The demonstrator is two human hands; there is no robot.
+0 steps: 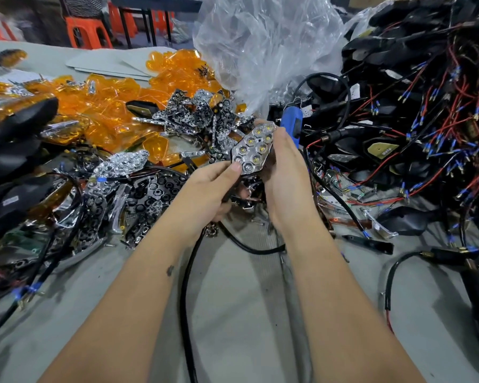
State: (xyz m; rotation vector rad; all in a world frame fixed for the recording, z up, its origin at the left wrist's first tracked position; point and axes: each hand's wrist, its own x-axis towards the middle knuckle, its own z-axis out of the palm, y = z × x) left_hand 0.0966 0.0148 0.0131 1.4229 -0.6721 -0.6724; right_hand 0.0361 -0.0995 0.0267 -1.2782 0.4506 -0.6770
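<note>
1. The reflector [253, 150] is held up between both hands, above the table [246, 313] and in the middle of the clutter. Its LED face tilts toward the camera, probably so the cups can be checked or lined up.
2. The left hand [208, 189] pinches the lower corner, thumb on top and fingers curled beneath, which steadies the part.
3. The right hand [285, 172] wraps around the far edge and back. What lies behind the reflector in that palm is hidden.
4. Parts lie in separate heaps, likely for easy reach:
   - lenses [108, 106] to the left
   - spare chrome pieces [199, 114] just beyond the hands
   - wired housings [426, 106] to the right
5. A blue tool [291, 120] lies just behind the right hand, handy for fastening.
6. A cable [188, 272] runs from under the hands toward the person.
</note>
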